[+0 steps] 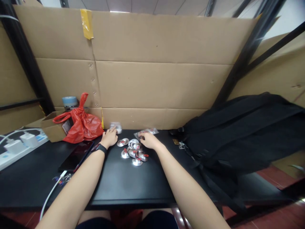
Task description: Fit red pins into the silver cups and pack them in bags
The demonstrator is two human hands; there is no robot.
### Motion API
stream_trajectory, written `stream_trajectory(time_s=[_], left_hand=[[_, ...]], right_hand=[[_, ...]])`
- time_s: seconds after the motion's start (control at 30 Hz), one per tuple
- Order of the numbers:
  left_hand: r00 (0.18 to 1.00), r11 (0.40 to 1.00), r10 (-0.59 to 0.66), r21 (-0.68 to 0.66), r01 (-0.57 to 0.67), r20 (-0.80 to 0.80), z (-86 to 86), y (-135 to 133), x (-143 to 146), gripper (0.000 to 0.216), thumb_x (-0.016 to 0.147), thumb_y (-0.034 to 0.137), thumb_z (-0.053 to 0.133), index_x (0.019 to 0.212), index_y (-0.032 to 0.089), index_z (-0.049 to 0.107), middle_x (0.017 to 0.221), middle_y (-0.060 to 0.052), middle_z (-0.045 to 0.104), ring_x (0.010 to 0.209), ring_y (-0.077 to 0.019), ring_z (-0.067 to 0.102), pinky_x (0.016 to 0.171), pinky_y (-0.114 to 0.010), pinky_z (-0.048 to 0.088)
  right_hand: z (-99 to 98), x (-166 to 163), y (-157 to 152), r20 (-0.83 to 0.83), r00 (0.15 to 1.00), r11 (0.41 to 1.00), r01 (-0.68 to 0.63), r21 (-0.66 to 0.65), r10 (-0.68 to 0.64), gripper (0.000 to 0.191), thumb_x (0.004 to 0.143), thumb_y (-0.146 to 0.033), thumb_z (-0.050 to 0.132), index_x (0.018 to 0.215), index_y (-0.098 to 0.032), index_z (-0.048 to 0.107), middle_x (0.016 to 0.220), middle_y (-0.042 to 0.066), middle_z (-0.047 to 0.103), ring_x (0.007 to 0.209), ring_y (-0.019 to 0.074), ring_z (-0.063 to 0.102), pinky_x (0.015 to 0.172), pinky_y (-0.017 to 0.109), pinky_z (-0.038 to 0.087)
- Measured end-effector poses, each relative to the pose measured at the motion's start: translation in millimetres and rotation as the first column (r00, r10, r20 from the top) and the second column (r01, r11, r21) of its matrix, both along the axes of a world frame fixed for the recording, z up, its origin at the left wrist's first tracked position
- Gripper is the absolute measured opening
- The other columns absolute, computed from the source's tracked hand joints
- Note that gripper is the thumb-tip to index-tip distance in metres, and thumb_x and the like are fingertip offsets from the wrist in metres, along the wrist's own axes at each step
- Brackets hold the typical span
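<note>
Several small shiny metal finger cymbals (pixel 137 162) with red loops lie in a loose heap on the black table. My left hand (pixel 109 137) reaches forward at the heap's left with fingers stretched out. Its fingertips touch a small stack of clear plastic bags (pixel 116 126) by the cardboard wall. My right hand (pixel 148 140) is at the heap's far right edge, beside a clear plastic packet (pixel 151 130) whose contents I cannot make out. Its fingers are slightly bent, with a gap between thumb and forefinger, and nothing shows in them.
At left are a red plastic bag (pixel 83 127), a small cardboard box (pixel 53 128), a jar with a blue lid (pixel 70 101), a phone (pixel 76 156), a white power strip (pixel 9 159) and a cable (pixel 51 192). A black backpack (pixel 247 136) fills the right side. Cardboard (pixel 152 86) closes the back.
</note>
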State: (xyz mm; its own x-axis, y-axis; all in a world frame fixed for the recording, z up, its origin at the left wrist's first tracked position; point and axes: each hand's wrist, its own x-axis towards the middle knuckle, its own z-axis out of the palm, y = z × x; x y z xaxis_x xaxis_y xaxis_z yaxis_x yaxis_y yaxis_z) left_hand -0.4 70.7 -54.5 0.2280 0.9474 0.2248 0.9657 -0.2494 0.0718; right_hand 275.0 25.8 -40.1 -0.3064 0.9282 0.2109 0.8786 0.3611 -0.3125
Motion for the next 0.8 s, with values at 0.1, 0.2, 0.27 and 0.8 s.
stream_trajectory(time_s=[0.1,0.2,0.27,0.8], left_hand=[[1.000,1.000,0.009,0.022,-0.009,-0.001,-0.4,-1,1,0.039,0.091,0.026,0.039,0.126,0.024,0.056,0.162,-0.004,0.028,0.141,-0.0321,0.033,0.106,-0.059,0.036],[1.000,0.999,0.010,0.041,-0.010,0.003,-1.3,-1,1,0.038,0.090,0.025,0.040,0.124,0.024,0.057,0.162,-0.003,0.026,0.144,-0.0317,0.028,0.108,-0.059,0.034],[1.000,0.999,0.010,0.045,-0.011,0.004,-1.9,-1,1,0.037,0.090,0.025,0.040,0.123,0.023,0.057,0.163,-0.003,0.025,0.146,-0.0320,0.026,0.109,-0.059,0.032],[1.000,0.996,0.027,0.085,-0.027,0.011,0.5,-7,3,0.036,0.088,0.026,0.045,0.120,0.021,0.060,0.163,-0.008,0.022,0.149,-0.0333,0.020,0.114,-0.059,0.026]], right_hand=[[-1.1,3,0,0.002,1.000,0.998,-0.021,0.052,0.021,0.045,0.082,-0.012,0.051,0.123,-0.019,0.067,0.126,0.010,0.067,0.118,0.0248,0.058,0.101,0.033,0.041],[-5.9,5,2,0.029,0.999,1.000,0.016,0.014,-0.016,0.062,0.076,-0.011,0.054,0.137,-0.024,0.057,0.146,0.008,0.053,0.132,0.0298,0.046,0.107,0.043,0.036],[-9.1,6,3,0.026,0.998,0.998,0.055,-0.039,-0.054,0.067,0.078,-0.014,0.053,0.143,-0.029,0.049,0.151,0.005,0.047,0.136,0.0322,0.040,0.107,0.049,0.033],[-12.6,-1,5,0.017,0.996,0.996,0.093,0.005,-0.093,0.058,0.082,-0.014,0.048,0.138,-0.028,0.053,0.154,0.004,0.042,0.134,0.0318,0.034,0.105,0.055,0.026]])
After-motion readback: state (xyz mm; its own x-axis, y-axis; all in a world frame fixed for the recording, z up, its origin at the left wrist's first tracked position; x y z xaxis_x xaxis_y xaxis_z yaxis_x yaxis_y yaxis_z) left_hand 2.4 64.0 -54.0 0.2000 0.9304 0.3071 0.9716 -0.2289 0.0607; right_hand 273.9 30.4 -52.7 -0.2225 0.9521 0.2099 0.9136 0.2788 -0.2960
